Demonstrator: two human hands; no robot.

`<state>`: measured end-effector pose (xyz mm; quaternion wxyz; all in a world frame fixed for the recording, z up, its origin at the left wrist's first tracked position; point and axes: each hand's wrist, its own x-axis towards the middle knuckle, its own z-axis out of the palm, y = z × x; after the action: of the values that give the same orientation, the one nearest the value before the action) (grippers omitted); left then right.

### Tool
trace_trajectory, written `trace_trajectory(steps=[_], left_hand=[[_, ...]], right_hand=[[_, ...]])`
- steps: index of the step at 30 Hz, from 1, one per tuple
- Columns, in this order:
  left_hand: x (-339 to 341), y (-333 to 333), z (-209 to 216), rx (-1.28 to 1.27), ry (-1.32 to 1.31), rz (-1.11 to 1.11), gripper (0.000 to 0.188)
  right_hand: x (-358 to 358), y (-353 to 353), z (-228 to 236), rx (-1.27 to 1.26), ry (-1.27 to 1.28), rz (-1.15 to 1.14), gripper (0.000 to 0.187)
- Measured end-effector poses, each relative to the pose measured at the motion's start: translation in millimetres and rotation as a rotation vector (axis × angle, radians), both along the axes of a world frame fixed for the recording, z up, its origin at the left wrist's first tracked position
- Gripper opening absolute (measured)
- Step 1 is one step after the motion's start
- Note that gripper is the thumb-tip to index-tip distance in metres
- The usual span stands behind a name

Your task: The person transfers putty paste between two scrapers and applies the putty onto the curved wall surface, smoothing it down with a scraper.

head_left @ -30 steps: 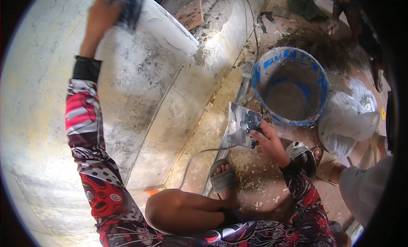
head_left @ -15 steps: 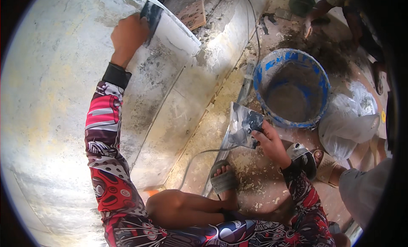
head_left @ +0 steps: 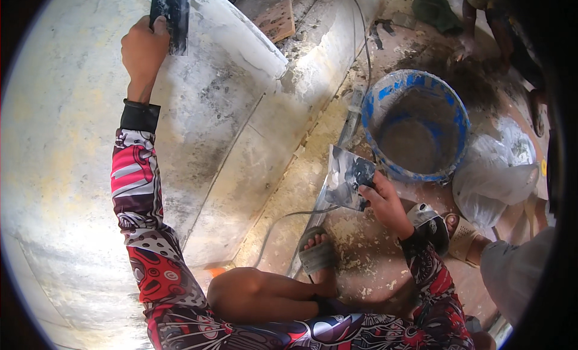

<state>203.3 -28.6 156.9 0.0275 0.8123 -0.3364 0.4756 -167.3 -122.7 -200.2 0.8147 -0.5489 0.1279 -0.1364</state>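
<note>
At the upper left, my left hand (head_left: 144,54) grips a dark, flat rectangular putty scraper (head_left: 171,24), its blade against or just over the patchy whitish wall (head_left: 72,139). I cannot tell whether the blade touches. Closer to my body on the right, my right hand (head_left: 385,199) pinches a second flat square putty blade (head_left: 348,176) by its edge. That one is smeared with white and grey paste. It is held beside the near rim of a blue bucket (head_left: 380,150), whose inside is coated with grey residue.
A clear plastic bag (head_left: 494,175) lies right of the bucket. Behind it, another person's hand (head_left: 463,48) reaches to the floor near a dark green object (head_left: 435,12). A cable (head_left: 366,49) runs along the wall's foot. A speckled board (head_left: 276,20) rests on the ledge.
My left hand has moved left with its scraper, which has turned more upright. My right hand has hardly moved. The dark green object beyond the bucket has shifted and changed shape.
</note>
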Motion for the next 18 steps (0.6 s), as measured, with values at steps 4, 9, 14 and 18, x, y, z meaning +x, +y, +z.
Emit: trace_trajectory(steps=[4,9,14,18], left_hand=[[-9.3,3.9,-14.2,-0.046,0.107,-0.276,0.032],[-3.8,-5.1,-51.5,0.084,0.336,-0.192,0.03],[1.6,-6.7,-50.9,0.18,0.254,0.033,0.032],[-1.1,-10.3,-37.4,0.19,0.138,0.141,0.035]], right_hand=[[-0.2,0.8,1.3,0.029,0.015,0.002,0.035],[1.0,2.7,-3.6,0.0,-0.001,0.0,0.035],[1.3,2.9,0.4,0.007,0.011,0.016,0.033],[0.4,1.0,-0.6,-0.017,0.037,-0.003,0.032]])
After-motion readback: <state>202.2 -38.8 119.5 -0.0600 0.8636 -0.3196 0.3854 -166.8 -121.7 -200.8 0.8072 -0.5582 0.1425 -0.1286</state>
